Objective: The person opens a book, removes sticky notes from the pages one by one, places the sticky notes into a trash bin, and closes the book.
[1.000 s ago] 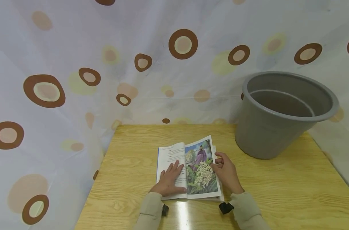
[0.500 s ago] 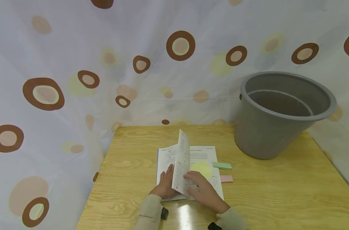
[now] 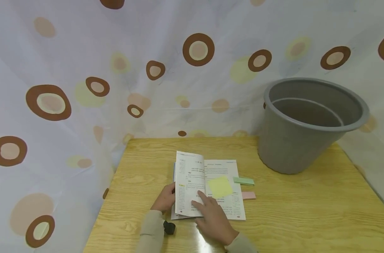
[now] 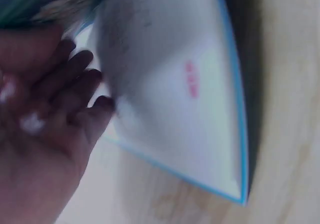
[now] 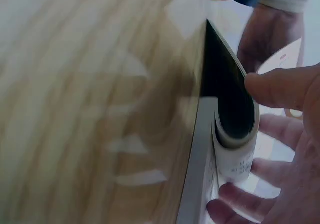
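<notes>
Your right hand (image 3: 215,219), loosely spread, touches the book (image 3: 204,175); your left hand (image 3: 164,199), fingers slack, lies partly beneath a leaf (image 3: 188,189), neither gripping.

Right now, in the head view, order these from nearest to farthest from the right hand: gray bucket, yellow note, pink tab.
1. Yellow note, just beyond the right hand, on the right page.
2. Pink tab, past that page's right edge.
3. Gray bucket, back right on the table.

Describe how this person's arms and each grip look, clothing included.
Pale beige sleeves, plain where visible, reach both wrists. The left grip and right grip are ungloved. A small black block sits beside the left cuff.
</notes>
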Demonstrator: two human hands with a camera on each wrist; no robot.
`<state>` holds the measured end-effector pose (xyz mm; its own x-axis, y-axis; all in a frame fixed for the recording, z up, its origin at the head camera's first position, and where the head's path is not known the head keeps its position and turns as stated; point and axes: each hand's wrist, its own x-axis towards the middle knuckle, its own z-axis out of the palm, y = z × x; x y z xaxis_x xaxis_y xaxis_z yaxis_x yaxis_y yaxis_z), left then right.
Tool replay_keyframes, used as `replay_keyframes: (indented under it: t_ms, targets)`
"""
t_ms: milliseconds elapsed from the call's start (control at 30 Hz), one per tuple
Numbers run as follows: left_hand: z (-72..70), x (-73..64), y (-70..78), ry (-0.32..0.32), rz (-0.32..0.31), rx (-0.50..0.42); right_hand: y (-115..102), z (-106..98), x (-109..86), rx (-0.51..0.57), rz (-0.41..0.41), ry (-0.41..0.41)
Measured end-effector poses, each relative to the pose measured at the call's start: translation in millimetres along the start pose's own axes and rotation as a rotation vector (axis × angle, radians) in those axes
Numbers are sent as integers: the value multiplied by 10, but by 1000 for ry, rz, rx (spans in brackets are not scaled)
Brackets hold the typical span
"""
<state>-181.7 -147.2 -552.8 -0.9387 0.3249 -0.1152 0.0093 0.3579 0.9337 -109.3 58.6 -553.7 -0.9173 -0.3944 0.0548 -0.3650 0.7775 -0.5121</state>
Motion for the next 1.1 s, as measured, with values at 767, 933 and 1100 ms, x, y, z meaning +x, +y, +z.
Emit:
replay_keyframes:
  t_ms: [767, 933, 1100]
  targets:
    - [625, 222, 494, -97, 125, 865, -125, 1, -56, -266, -108, -60]
    - [607, 187, 495, -85, 82, 815, -95, -27, -173, -104, -125, -130]
    - [613, 172, 519, -117, 39, 764, -59, -30, -316, 145, -13, -202]
